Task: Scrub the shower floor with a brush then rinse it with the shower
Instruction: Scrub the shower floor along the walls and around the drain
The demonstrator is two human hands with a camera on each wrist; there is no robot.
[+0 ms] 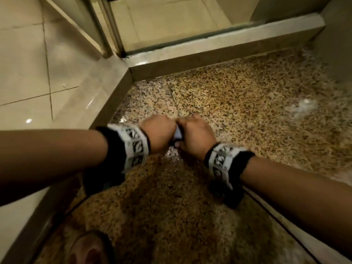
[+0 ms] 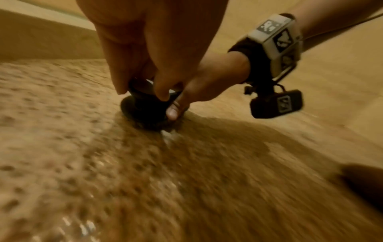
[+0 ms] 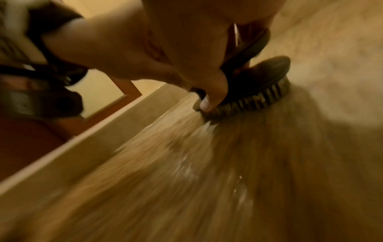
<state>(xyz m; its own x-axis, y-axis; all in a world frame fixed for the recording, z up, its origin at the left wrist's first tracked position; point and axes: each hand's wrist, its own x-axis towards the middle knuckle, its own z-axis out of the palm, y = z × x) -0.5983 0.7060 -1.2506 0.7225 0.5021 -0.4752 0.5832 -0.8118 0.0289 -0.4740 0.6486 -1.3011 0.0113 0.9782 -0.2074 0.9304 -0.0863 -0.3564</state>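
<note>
A dark scrub brush [image 3: 259,91] with a looped handle sits bristles-down on the wet speckled shower floor [image 1: 238,103]. Both hands hold it side by side. My left hand [image 1: 159,133] curls over the handle from the left, and my right hand [image 1: 194,134] curls over it from the right, thumb down by the bristles. In the head view only a pale sliver of the brush [image 1: 178,132] shows between the hands. In the left wrist view the brush [image 2: 145,108] is under my left hand's fingers [image 2: 161,88], with the right hand [image 2: 207,85] behind it.
A raised beige curb [image 1: 209,54] runs along the far side and left of the floor, with a glass door frame [image 1: 106,35] at the corner. Foamy water [image 1: 304,105] spreads at the right. A bare foot [image 1: 89,250] stands at the bottom left. Tiled bathroom floor [image 1: 22,73] lies beyond the curb.
</note>
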